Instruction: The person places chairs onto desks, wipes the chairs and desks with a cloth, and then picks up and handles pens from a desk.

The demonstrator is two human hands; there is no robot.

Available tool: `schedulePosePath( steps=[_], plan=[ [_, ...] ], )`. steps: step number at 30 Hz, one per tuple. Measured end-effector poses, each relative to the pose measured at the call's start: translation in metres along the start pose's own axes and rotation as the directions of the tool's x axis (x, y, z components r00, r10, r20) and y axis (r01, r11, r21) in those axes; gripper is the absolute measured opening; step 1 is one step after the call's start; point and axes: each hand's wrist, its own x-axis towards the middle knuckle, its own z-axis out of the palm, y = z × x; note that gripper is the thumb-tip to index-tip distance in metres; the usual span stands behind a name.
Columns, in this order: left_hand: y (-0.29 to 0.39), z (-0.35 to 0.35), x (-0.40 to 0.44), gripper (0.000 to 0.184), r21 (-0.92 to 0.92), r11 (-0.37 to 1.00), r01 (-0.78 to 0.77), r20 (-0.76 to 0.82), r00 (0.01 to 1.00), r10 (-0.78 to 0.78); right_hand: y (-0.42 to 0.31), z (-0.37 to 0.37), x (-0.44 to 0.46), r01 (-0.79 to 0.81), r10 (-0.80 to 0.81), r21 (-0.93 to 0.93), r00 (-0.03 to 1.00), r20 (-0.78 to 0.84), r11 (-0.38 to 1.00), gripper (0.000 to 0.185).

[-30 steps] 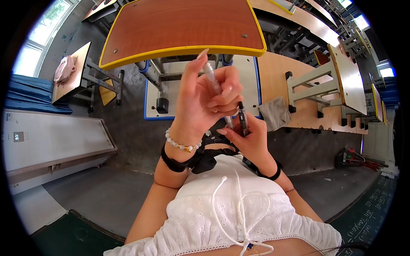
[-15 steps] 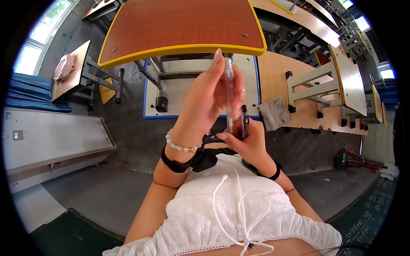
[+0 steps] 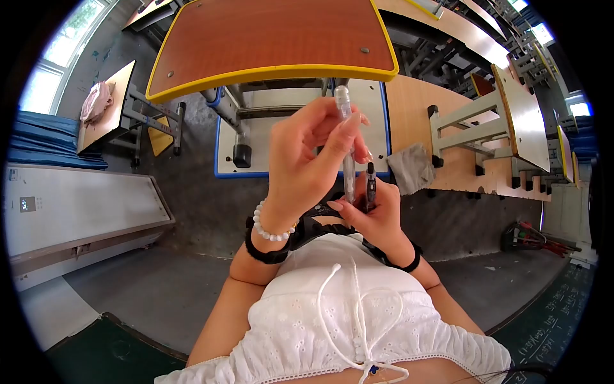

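Before my chest, a clear plastic pen (image 3: 349, 176) stands nearly upright. My left hand (image 3: 310, 157) pinches its upper part between thumb and fingers, and the pen's clear top pokes out above them. Its lower end meets my right hand (image 3: 378, 216), whose thumb lies close against it. From that right hand also rises a dark pen (image 3: 371, 182) with a black top and clip, parallel to the clear one and slightly apart from it. The dark pen's lower part is hidden by my fingers.
A brown desk (image 3: 275, 38) with a yellow edge stands just ahead. Below it lies a pale board with a blue rim (image 3: 240, 175). A grey cloth (image 3: 410, 169) hangs over a wooden surface at right. A white cabinet (image 3: 83, 211) is at left.
My left thumb has come down from pointing upward to lie across the clear pen, baring more of its top. The dark pen shows more plainly in my right hand, which has barely moved.
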Motion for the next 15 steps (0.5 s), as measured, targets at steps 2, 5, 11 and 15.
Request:
schedulePosePath(
  steps=[2, 5, 11, 15],
  plan=[
    [0.0024, 0.0004, -0.0024, 0.018, 0.055, 0.998, -0.018, -0.003, 1.000, 0.019, -0.0008, 0.0006, -0.0009, 0.034, -0.034, -0.008, 0.999, -0.008, 0.999, 0.024],
    [0.0019, 0.0005, -0.0043, 0.020, 0.096, 0.995, -0.033, -0.017, 0.999, 0.034, -0.0020, 0.0033, -0.0023, 0.091, -0.091, -0.036, 0.996, -0.015, 0.995, 0.023],
    [0.0025, -0.0025, -0.0012, 0.024, 0.046, 0.995, 0.089, 0.024, 0.996, -0.091, -0.0027, 0.0051, -0.0057, 0.107, -0.108, -0.085, 0.994, -0.013, 0.991, 0.023],
    [-0.0010, -0.0078, 0.0008, 0.027, 0.081, 0.975, 0.207, 0.120, 0.969, -0.216, -0.0038, 0.0059, -0.0045, 0.104, -0.111, -0.121, 0.993, -0.047, 0.987, 0.025]
  ],
)
